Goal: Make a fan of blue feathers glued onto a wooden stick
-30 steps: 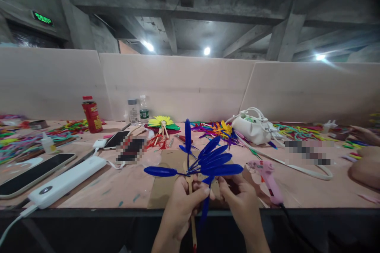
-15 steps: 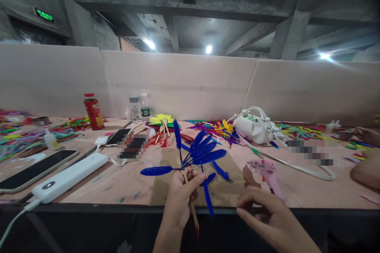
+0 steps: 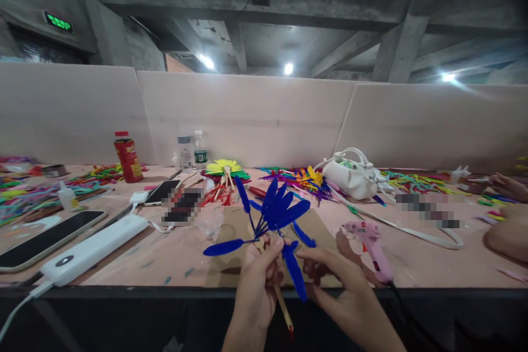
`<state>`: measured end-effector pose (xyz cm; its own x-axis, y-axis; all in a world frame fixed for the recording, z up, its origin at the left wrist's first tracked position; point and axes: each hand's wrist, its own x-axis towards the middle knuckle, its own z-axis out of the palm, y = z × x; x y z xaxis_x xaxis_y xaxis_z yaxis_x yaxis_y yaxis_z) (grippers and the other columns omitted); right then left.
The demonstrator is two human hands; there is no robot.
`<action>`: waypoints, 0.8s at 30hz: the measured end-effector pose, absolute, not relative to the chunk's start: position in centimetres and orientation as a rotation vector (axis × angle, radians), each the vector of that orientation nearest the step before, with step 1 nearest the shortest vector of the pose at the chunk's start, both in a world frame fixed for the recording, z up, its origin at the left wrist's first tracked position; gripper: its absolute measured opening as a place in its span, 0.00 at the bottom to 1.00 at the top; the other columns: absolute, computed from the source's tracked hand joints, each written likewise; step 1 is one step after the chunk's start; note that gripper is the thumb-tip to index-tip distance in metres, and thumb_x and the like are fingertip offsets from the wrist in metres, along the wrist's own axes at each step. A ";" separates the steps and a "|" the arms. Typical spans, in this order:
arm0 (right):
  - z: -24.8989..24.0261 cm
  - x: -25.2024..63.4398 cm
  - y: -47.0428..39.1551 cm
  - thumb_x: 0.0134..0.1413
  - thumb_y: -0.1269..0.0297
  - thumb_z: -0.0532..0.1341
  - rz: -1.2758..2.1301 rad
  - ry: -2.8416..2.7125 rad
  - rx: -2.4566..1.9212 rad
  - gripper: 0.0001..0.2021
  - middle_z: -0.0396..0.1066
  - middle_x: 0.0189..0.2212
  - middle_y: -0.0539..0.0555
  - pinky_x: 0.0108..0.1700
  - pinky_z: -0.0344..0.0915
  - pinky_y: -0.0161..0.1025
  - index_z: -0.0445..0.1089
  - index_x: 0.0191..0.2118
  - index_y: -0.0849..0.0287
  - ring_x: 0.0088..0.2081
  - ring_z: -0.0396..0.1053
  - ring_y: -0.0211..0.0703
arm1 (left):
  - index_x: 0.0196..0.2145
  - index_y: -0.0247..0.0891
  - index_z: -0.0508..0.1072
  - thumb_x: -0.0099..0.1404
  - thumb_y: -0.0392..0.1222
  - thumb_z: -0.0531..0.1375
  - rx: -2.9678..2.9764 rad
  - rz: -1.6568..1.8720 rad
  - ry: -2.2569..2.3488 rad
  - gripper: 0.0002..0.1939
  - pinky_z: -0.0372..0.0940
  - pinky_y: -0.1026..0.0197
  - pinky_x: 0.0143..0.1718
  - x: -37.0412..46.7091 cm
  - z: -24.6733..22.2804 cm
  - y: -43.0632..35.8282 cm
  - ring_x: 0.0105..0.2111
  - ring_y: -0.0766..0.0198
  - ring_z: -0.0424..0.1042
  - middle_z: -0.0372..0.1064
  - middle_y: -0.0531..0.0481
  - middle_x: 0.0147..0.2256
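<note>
Blue feathers (image 3: 278,203): fanned from a wooden stick (image 3: 284,308), lower centre of the frame.
Left hand (image 3: 262,272): gripped the stick.
Right hand (image 3: 344,280): thumb and fingers stood apart beside the lowest feather (image 3: 296,278); touch unclear.
Feather work: seemed mid-arranging; called for a light pinch next.
Tabletop: held cardboard (image 3: 322,225), pink glue gun (image 3: 371,242) at right; spread feathers crowded the fingers.

At lower centre I have feathers (image 3: 274,210) over cardboard (image 3: 324,231); the glue gun (image 3: 372,239) lies right, the power bank (image 3: 97,250) lower left.

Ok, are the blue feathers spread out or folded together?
Spread: above the left hand, the blue feathers fan out, one pointing well off to the side.
</note>
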<state>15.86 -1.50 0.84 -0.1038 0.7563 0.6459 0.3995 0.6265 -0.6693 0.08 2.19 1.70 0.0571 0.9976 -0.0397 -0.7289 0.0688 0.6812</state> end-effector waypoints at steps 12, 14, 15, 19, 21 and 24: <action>-2.3 11.0 1.9 0.57 0.62 0.71 0.423 -1.038 -0.686 0.04 0.80 0.33 0.55 0.31 0.74 0.38 0.81 0.37 0.55 0.28 0.75 0.43 | 0.31 0.36 0.69 0.49 0.54 0.78 0.616 1.355 0.547 0.27 0.45 0.75 0.15 0.7 1.5 1.8 0.15 0.78 0.53 0.59 0.63 0.17; -1.8 12.1 1.5 0.56 0.59 0.72 0.477 -0.953 -0.628 0.06 0.79 0.29 0.54 0.24 0.69 0.36 0.82 0.35 0.55 0.23 0.72 0.40 | 0.32 0.36 0.69 0.53 0.61 0.73 0.709 1.307 0.551 0.27 0.42 0.73 0.15 0.1 1.5 1.9 0.15 0.77 0.52 0.63 0.60 0.19; -1.6 12.7 1.3 0.56 0.58 0.72 0.486 -0.933 -0.608 0.07 0.79 0.29 0.54 0.23 0.68 0.35 0.82 0.35 0.55 0.24 0.72 0.41 | 0.33 0.36 0.70 0.55 0.64 0.71 0.758 1.291 0.558 0.27 0.40 0.72 0.15 -0.2 1.5 2.0 0.15 0.77 0.51 0.65 0.59 0.20; -0.7 15.2 -0.1 0.53 0.54 0.73 0.361 -0.959 -0.735 0.11 0.81 0.35 0.58 0.27 0.71 0.38 0.82 0.35 0.56 0.32 0.76 0.48 | 0.35 0.36 0.72 0.63 0.63 0.65 1.024 1.230 0.652 0.25 0.41 0.69 0.16 -1.5 1.6 2.0 0.15 0.74 0.52 0.68 0.55 0.23; -0.5 16.2 -1.1 0.54 0.53 0.72 0.290 -0.949 -0.840 0.12 0.81 0.34 0.59 0.27 0.72 0.40 0.81 0.36 0.58 0.30 0.76 0.48 | 0.34 0.36 0.71 0.66 0.63 0.63 1.171 1.182 0.680 0.24 0.44 0.67 0.17 -1.9 1.7 1.7 0.15 0.73 0.54 0.68 0.55 0.21; -0.4 17.2 -2.7 0.55 0.52 0.71 0.257 -0.913 -0.951 0.15 0.80 0.33 0.59 0.27 0.73 0.41 0.80 0.39 0.58 0.28 0.76 0.49 | 0.35 0.37 0.70 0.70 0.61 0.59 1.326 1.072 0.684 0.21 0.46 0.65 0.18 -2.5 1.8 1.2 0.16 0.72 0.57 0.73 0.51 0.25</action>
